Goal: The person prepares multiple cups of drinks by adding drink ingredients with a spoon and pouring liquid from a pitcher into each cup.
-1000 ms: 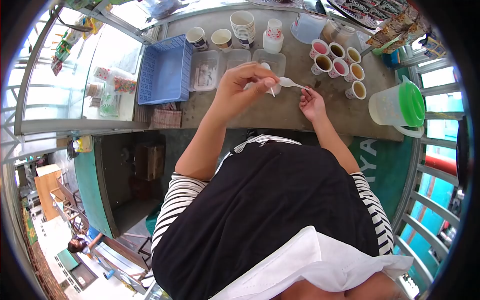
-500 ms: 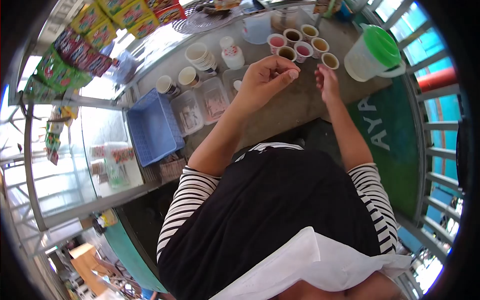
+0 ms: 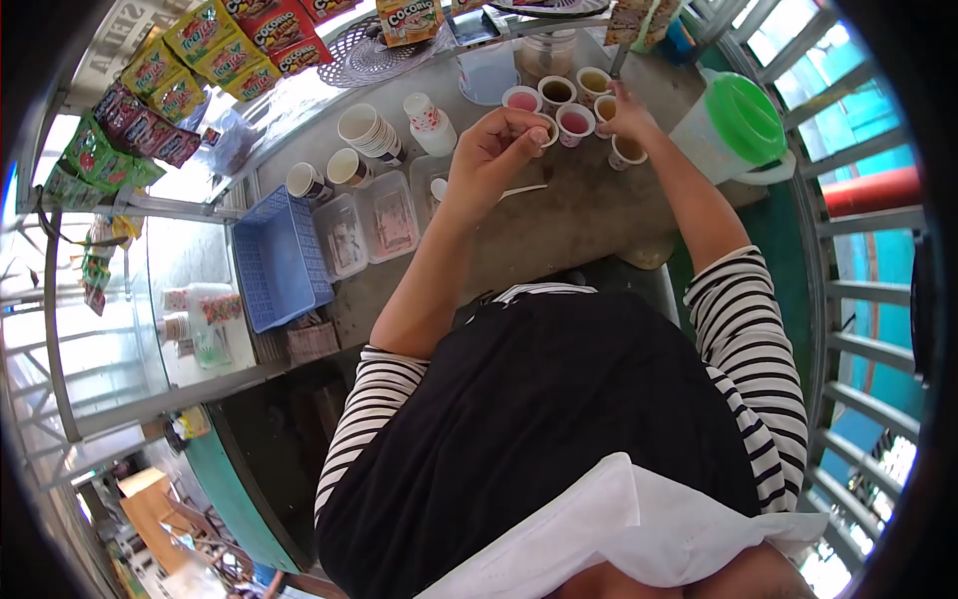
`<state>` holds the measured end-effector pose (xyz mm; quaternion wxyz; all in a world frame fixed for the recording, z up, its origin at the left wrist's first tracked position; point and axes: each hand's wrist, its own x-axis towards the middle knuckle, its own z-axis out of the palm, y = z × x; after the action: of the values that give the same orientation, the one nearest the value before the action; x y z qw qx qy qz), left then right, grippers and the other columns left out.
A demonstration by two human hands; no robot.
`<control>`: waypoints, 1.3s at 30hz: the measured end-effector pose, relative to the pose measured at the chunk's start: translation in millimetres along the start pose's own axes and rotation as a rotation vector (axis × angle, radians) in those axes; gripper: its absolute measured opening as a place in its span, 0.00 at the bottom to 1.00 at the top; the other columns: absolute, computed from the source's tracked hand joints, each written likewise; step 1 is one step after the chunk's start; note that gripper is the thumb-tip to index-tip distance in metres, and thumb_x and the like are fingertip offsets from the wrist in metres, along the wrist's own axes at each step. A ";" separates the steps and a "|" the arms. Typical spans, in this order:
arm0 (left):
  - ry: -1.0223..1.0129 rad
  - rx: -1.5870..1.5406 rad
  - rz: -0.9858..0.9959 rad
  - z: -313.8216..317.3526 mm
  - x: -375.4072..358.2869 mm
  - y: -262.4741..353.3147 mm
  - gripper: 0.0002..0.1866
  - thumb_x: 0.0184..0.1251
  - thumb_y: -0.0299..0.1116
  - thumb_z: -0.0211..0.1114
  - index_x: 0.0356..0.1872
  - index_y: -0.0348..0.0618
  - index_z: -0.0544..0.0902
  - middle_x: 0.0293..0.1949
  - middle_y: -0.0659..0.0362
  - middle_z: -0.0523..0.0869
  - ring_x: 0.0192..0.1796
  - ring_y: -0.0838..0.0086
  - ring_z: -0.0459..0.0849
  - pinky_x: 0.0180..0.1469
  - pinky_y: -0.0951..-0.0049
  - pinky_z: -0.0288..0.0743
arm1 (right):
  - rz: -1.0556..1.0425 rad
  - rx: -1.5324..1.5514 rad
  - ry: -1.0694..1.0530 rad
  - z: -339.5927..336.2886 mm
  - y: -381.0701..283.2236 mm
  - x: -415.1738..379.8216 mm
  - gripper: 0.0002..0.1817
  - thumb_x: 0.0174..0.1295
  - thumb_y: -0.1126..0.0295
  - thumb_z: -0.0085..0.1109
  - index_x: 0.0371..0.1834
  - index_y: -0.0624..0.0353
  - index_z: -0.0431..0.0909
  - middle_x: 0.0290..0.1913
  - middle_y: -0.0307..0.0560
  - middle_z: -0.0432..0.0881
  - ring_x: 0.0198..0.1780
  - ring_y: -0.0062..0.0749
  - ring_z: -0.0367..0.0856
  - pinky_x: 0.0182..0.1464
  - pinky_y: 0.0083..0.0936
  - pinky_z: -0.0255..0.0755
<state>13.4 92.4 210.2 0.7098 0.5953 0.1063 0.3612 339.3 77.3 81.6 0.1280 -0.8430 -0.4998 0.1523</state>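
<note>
Several small paper cups of coloured drinks stand in a cluster at the back of the counter in the head view. My right hand (image 3: 633, 118) has its thumb and fingers around the rim of a cup of yellowish drink (image 3: 604, 106). Just in front of it stands a cup of brownish drink (image 3: 628, 153). My left hand (image 3: 499, 150) is closed in a pinch, partly covering the front-left cup (image 3: 548, 131); anything between its fingertips is hidden. A cup of red drink (image 3: 574, 122) stands between my hands. A white spoon (image 3: 526, 189) passes behind my left wrist.
A green-lidded pitcher (image 3: 733, 125) stands at the right. Left of my hands are stacked paper cups (image 3: 371, 132), clear plastic containers (image 3: 387, 218) and a blue basket (image 3: 282, 265). Snack packets (image 3: 205, 45) hang at the upper left. Metal bars (image 3: 873, 290) line the right side.
My right hand has moved from the front-right cup up to the yellowish one behind it. My left hand stays pinched. The view has shifted slightly, showing more of the counter's back.
</note>
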 end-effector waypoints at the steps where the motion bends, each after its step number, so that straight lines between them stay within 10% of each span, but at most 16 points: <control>1: 0.048 0.012 -0.002 2.7 2.3 -1.3 0.09 0.71 0.32 0.64 0.45 0.38 0.81 0.38 0.61 0.84 0.39 0.81 0.80 0.45 0.79 0.73 | -0.020 -0.004 -0.008 1.7 3.2 6.9 0.49 0.42 0.59 0.76 0.68 0.46 0.55 0.64 0.57 0.72 0.65 0.56 0.72 0.64 0.44 0.68; 14: 0.282 0.023 0.000 26.1 40.4 -64.7 0.08 0.71 0.29 0.64 0.47 0.37 0.81 0.40 0.63 0.85 0.43 0.83 0.80 0.46 0.80 0.74 | -0.274 0.096 0.061 -46.3 8.9 14.3 0.41 0.40 0.60 0.75 0.59 0.49 0.62 0.53 0.58 0.79 0.55 0.53 0.79 0.57 0.43 0.73; 25: 0.298 0.667 0.083 67.3 106.6 -126.6 0.44 0.46 0.42 0.83 0.64 0.43 0.69 0.53 0.56 0.82 0.49 0.69 0.83 0.50 0.69 0.79 | -0.585 0.212 -0.126 -168.3 -48.6 -22.4 0.38 0.43 0.65 0.76 0.59 0.49 0.67 0.52 0.49 0.80 0.53 0.41 0.81 0.55 0.34 0.73; 37: 0.414 0.581 0.259 41.4 91.1 -56.0 0.31 0.53 0.44 0.76 0.55 0.40 0.74 0.44 0.54 0.87 0.47 0.66 0.87 0.50 0.65 0.79 | -0.905 0.280 -0.143 -201.4 -139.2 -49.0 0.28 0.47 0.60 0.73 0.53 0.55 0.78 0.47 0.45 0.83 0.48 0.35 0.83 0.51 0.34 0.75; 39: 0.426 0.550 0.223 35.2 80.4 -42.2 0.31 0.52 0.45 0.76 0.54 0.40 0.74 0.44 0.54 0.87 0.47 0.65 0.88 0.50 0.65 0.79 | -0.912 0.108 -0.274 -214.3 -156.4 -47.5 0.48 0.42 0.40 0.75 0.64 0.58 0.75 0.61 0.59 0.78 0.60 0.49 0.79 0.64 0.38 0.69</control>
<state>107.8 115.5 203.2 0.4414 0.6833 0.2796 0.5100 274.5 95.0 342.6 0.1585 -0.5021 -0.8223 0.2160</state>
